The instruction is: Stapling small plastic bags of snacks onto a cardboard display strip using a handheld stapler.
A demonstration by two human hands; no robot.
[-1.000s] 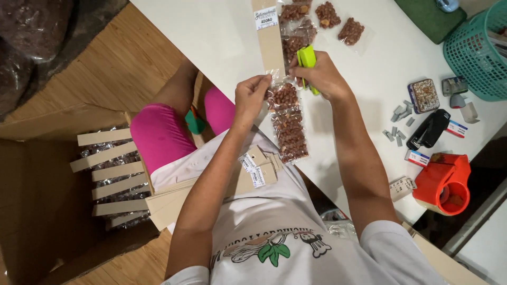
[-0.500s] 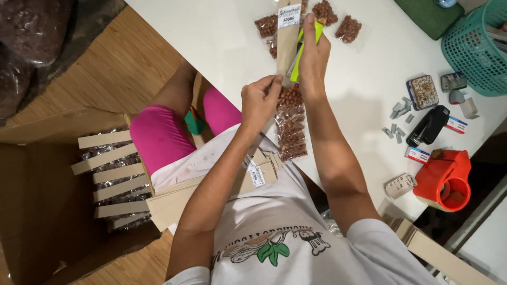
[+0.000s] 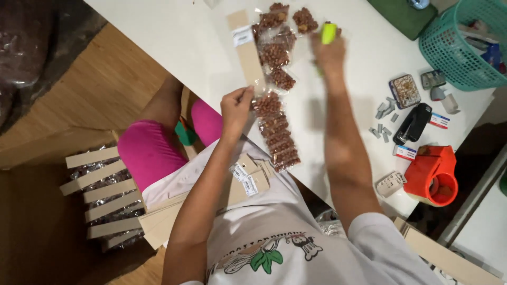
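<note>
Since a moment ago my right hand (image 3: pixel 328 53) has carried the lime-green plastic lighter (image 3: pixel 328 32) further up the white table (image 3: pixel 158 37), fingers wrapped around it. My left hand (image 3: pixel 236 108) pinches the tan cardboard strip (image 3: pixel 247 50) at its lower end, with the clear strip of nut-filled packets (image 3: pixel 274 126) hanging beside it over the table edge.

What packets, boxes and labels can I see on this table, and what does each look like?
Strip of clear packets: brown snacks, hanging over the table edge, left hand pinching its top.
Cardboard strip: tan, white label, on the table.
Small box: white, red and blue, beside the black stapler.
Right hand: blurred, holding a green lighter.
</note>
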